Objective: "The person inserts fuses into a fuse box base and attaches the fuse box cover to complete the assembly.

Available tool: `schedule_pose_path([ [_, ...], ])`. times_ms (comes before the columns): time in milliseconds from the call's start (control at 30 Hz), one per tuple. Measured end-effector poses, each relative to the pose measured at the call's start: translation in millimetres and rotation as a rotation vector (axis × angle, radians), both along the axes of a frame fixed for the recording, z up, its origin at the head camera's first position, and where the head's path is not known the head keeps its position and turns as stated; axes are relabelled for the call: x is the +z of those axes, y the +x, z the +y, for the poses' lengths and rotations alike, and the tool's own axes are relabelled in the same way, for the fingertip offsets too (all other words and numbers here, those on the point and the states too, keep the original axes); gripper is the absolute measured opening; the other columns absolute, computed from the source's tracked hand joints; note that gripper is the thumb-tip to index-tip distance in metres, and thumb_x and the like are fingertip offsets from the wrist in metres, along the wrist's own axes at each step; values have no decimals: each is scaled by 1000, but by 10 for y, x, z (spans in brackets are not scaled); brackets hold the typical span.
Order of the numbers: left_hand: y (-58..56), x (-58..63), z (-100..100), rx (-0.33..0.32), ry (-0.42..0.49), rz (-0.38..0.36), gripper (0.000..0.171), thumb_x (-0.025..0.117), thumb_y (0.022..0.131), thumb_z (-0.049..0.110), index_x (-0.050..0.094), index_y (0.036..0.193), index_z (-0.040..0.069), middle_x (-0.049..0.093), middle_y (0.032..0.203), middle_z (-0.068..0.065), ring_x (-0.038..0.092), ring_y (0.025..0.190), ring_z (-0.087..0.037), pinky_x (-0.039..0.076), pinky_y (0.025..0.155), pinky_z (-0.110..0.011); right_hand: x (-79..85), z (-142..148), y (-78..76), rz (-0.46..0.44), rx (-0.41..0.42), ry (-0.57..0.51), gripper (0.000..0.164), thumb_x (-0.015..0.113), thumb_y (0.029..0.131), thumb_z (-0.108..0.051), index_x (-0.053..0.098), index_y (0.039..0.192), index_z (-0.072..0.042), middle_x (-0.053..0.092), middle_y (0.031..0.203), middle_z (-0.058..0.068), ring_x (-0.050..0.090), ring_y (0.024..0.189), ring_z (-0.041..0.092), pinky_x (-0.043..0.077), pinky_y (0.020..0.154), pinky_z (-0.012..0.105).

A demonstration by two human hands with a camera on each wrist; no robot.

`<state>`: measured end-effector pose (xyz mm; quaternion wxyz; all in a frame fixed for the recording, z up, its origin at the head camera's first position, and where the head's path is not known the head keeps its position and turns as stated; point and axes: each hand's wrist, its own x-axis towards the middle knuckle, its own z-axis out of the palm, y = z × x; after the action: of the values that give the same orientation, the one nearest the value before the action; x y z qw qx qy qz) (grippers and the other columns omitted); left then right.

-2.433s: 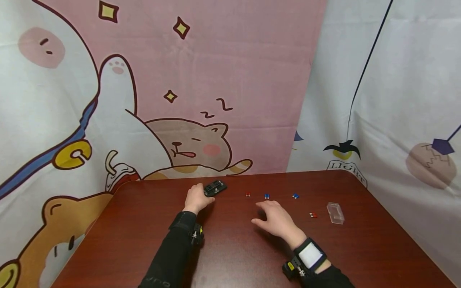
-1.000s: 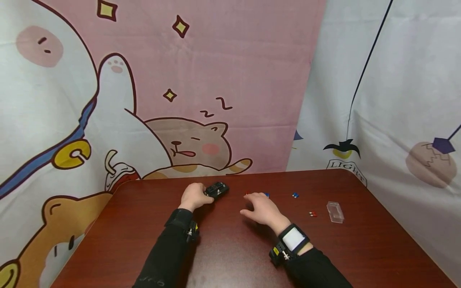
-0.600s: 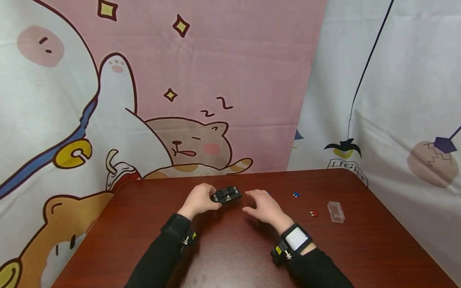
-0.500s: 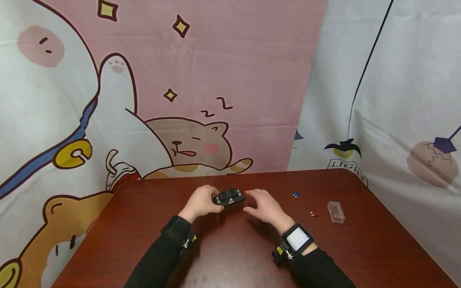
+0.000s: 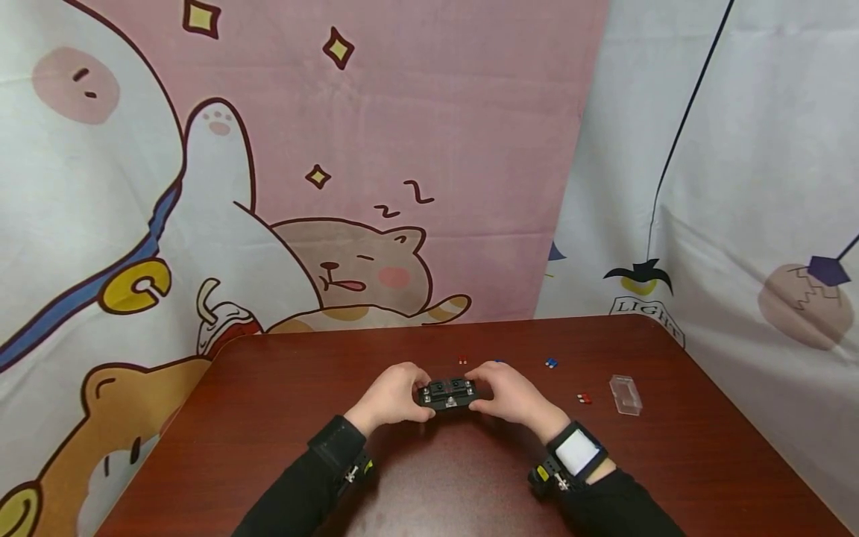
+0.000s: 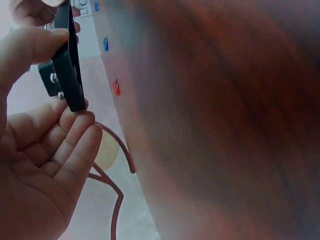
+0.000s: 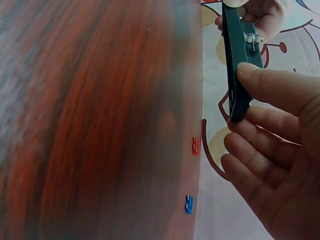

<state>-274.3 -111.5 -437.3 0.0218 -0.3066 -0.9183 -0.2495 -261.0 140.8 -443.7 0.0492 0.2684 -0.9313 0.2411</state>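
Note:
A black rectangular block (image 5: 448, 394) with metal screws on its upper side is held level between both hands, above the table. Its left end is pinched by my left hand (image 5: 392, 397), thumb on the near side. My right hand (image 5: 511, 395) pinches the right end the same way. In the left wrist view the block (image 6: 67, 65) appears edge-on, the thumb pressing its side and the fingertips beneath its edge. The right wrist view shows the block's base (image 7: 235, 75) clear of the tabletop, with bolts standing out of the raised part.
Beyond the hands lie a small red piece (image 5: 462, 359) and a blue piece (image 5: 498, 362), partly hidden by the right hand. Farther right are another blue piece (image 5: 551, 363), a red-and-white piece (image 5: 584, 399) and a clear plastic box (image 5: 626, 395). The brown table (image 5: 429, 477) meets a printed cloth behind.
My left hand has brought the black block off the back left part of the table, rightward and nearer. My right hand, earlier apart from it, now grips its right end.

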Motion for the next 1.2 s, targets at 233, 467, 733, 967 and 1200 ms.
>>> schedule_pose_path([
  [233, 41, -45, 41, -45, 5, -17, 44, 90, 66, 28, 72, 100, 7, 61, 88, 3, 56, 76, -9, 46, 69, -25, 29, 63, 36, -5, 74, 60, 40, 86, 77, -26, 72, 110, -8, 65, 101, -1, 59, 91, 15, 51, 81, 39],
  [467, 50, -68, 118, -78, -31, -6, 45, 91, 66, 28, 73, 101, 7, 61, 89, 4, 55, 77, -8, 47, 72, -24, 41, 95, 43, 25, 81, 172, 41, 87, 72, -33, 70, 102, -10, 59, 93, -5, 51, 80, 11, 47, 70, 32],
  [733, 49, -125, 209, -86, -91, 27, 42, 91, 66, 29, 73, 99, 9, 61, 89, 5, 53, 78, -7, 47, 76, -26, 8, 112, 63, 1, 52, 220, 42, 88, 68, -36, 68, 96, -12, 55, 87, -7, 47, 75, 11, 44, 65, 31],
  [967, 54, -174, 251, -84, -132, 19, 41, 91, 65, 30, 73, 96, 10, 59, 85, 6, 51, 74, -6, 46, 72, -25, -41, 111, 56, -30, 52, 232, 41, 88, 67, -35, 68, 95, -13, 54, 84, -7, 48, 74, 11, 44, 65, 32],
  [1200, 52, -199, 276, -78, -175, 2, 39, 91, 66, 30, 73, 95, 10, 59, 84, 6, 50, 73, -6, 44, 71, -24, -78, 102, 39, -14, 56, 259, 41, 88, 66, -36, 67, 92, -13, 53, 83, -7, 47, 74, 11, 45, 67, 32],
])
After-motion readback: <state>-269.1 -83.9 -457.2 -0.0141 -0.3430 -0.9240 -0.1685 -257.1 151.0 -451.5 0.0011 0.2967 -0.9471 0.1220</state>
